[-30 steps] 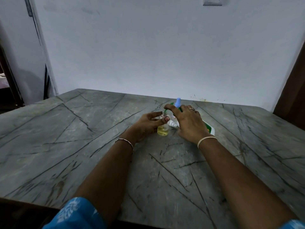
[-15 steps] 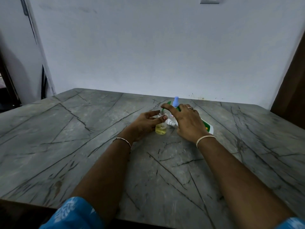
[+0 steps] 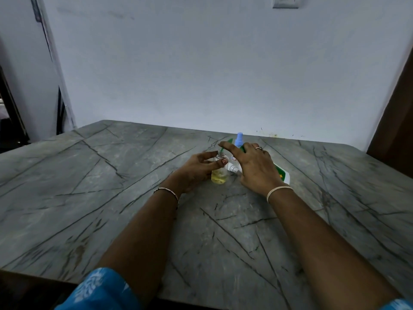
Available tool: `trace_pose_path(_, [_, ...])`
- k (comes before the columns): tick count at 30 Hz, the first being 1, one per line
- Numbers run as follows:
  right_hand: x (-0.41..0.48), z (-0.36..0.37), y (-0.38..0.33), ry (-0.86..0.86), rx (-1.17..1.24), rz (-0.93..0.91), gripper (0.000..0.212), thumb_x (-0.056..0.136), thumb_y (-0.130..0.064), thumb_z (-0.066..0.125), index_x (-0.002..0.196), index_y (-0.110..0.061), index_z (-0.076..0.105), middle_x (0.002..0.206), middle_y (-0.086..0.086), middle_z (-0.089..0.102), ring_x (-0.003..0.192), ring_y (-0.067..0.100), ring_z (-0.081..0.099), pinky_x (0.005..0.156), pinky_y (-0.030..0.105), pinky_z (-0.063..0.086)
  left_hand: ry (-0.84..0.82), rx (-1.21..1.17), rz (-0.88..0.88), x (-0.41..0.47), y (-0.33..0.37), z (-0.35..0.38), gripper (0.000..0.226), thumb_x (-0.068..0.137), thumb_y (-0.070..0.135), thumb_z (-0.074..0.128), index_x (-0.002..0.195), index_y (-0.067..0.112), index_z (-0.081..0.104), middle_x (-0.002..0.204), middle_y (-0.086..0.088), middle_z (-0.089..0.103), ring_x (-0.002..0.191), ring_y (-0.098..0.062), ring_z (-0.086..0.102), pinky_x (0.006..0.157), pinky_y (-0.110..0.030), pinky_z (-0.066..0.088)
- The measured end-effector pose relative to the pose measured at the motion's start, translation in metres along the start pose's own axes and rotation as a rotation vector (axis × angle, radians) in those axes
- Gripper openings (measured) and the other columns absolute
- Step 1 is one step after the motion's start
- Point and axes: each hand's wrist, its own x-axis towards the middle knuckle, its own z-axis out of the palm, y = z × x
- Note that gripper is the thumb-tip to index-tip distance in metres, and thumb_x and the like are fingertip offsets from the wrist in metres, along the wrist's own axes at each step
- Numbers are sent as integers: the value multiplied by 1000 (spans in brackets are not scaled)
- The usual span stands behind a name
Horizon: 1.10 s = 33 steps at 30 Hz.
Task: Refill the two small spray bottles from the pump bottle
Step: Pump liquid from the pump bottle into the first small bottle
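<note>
Filling of the first spray bottle, seen from the head view. The left hand (image 3: pixel 196 167) clasps the small clear bottle (image 3: pixel 219 175), thumb and fingers curled round it. It stands upright on the table (image 3: pixel 111 198) with its neck uncapped and pale yellow liquid low in its body. The right hand (image 3: pixel 254 168) lies over the pump bottle (image 3: pixel 283 173), which is tilted toward the clear bottle. The index finger (image 3: pixel 228 146) stretches straight above a green spout (image 3: pixel 222 150) at the open neck; whether the other fingers curl round the pump bottle is hidden.

The second, blue-topped spray bottle (image 3: pixel 239 139) stands capped just beyond the right hand. The task is judged well short of half done. The next move probably calls for pump strokes with the spout held over the narrow neck, the left hand steadying against tipping.

The group sits near the far edge by the wall (image 3: pixel 223 74). Bare tabletop extends left and toward the near edge.
</note>
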Motion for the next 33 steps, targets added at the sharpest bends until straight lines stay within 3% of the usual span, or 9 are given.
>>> trace_pose_path(6, [1,-3,-3,-3,10,16,81,79,-10,66,143,-38,25,120,11,51,115,31,46,94,43,41,-2,-14,4,-1,1,1,59,84,19,70,137,13,45,112,-6,64,94,-11,65,84,-27,54])
trace_pose_path(11, [5,-1,-6,8,34,22,78,77,-9,67,140,-35,30,120,11,51,115,31,46,95,43,40,1,-28,12,0,0,1,58,83,18,70,136,12,47,119,-11,64,100,-17,65,91,-32,53])
trace_pose_path(18, [1,-2,1,1,39,-18,85,85,-14,63,148,-44,14,117,13,51,111,31,47,92,43,42,-11,-23,11,0,-1,0,58,83,17,70,136,11,47,119,-11,64,100,-17,65,91,-33,53])
trace_pose_path(21, [1,-4,1,-17,65,-13,83,86,-15,64,148,-43,17,118,13,51,113,31,47,93,43,41,-10,-26,6,1,-1,0,60,82,18,71,137,11,47,119,-11,64,101,-18,65,92,-34,53])
trace_pose_path(25, [4,-3,-1,-18,76,3,80,79,-12,69,142,-38,26,115,11,52,111,30,48,92,42,42,-21,-31,8,1,-1,0,57,85,16,69,136,11,46,106,-4,66,87,-10,66,76,-22,57])
trace_pose_path(29, [6,-2,-4,7,85,-1,74,77,-11,67,138,-34,32,112,10,51,109,30,48,90,41,41,-24,-61,5,0,0,0,53,86,12,67,135,9,47,99,-3,67,76,-5,68,67,-18,57])
trace_pose_path(33, [4,0,-2,3,44,3,81,78,-11,67,143,-38,26,115,11,51,110,31,48,91,42,42,-16,-73,-3,0,-1,-1,56,85,13,68,136,9,46,106,-5,66,83,-8,68,71,-20,57])
